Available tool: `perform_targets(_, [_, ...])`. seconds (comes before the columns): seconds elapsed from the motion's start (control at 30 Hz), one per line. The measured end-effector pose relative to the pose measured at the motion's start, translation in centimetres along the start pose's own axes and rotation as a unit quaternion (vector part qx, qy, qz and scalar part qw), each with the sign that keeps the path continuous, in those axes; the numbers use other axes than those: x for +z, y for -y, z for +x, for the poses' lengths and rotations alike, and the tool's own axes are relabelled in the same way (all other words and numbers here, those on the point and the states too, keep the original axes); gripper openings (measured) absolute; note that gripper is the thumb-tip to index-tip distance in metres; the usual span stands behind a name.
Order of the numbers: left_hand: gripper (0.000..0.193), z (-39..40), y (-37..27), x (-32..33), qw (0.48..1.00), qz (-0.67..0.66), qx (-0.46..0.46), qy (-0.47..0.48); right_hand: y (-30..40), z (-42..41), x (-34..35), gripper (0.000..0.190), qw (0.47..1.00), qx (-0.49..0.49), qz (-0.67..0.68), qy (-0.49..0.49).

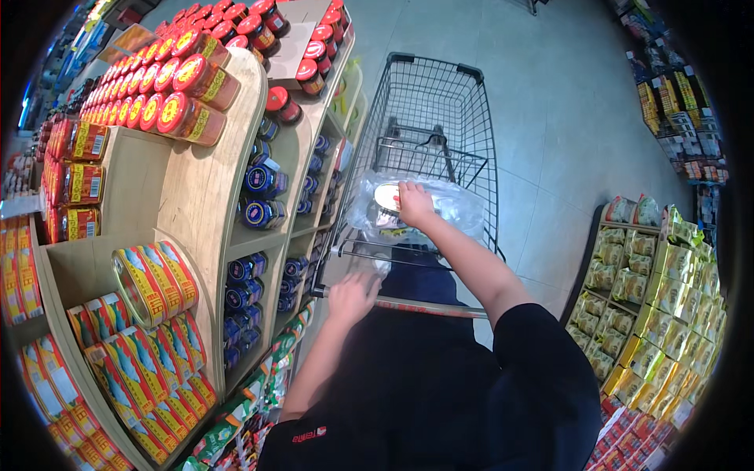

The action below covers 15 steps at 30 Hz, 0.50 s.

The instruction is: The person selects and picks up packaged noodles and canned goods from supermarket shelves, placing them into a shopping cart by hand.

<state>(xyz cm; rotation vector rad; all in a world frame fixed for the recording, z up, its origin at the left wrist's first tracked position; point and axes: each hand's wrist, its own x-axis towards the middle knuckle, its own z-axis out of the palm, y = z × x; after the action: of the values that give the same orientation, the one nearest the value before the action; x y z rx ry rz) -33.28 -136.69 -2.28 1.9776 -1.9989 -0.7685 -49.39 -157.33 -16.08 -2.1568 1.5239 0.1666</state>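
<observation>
My right hand (416, 203) grips an oval container (387, 198) with a pale top and a red mark, above the child-seat end of a wire shopping cart (436, 88). Beneath it lies a clear plastic bag (465, 206), spread across that end of the cart. Its contents are mostly hidden, though some green and dark packaging shows. Over the left part of the cart's handle bar (430, 307) rests my left hand (353, 297), slightly blurred. Whether its fingers wrap the bar is not clear.
On the left, a wooden display shelf (194, 182) stands close beside the cart. It bears red-lidded jars (200, 120), blue-lidded jars (264, 213) and yellow-and-red fish tins (154, 282). Stacked yellow-green packets (671, 277) are at right. Grey tiled floor (548, 118) runs ahead.
</observation>
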Motion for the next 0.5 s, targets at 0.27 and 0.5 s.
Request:
perform_targets(0.27, [0.021,0.2,-0.2,0.3,1.000,0.001,-0.006,-0.026,1.3,0.1,4.2,0.060,0.999,0.009,-0.041,0.031])
perform_targets(0.5, [0.020,-0.3,0.5,0.4,1.000,0.020,0.005,-0.022,1.0,-2.6,0.7,0.073,0.998,-0.033,-0.045,0.021])
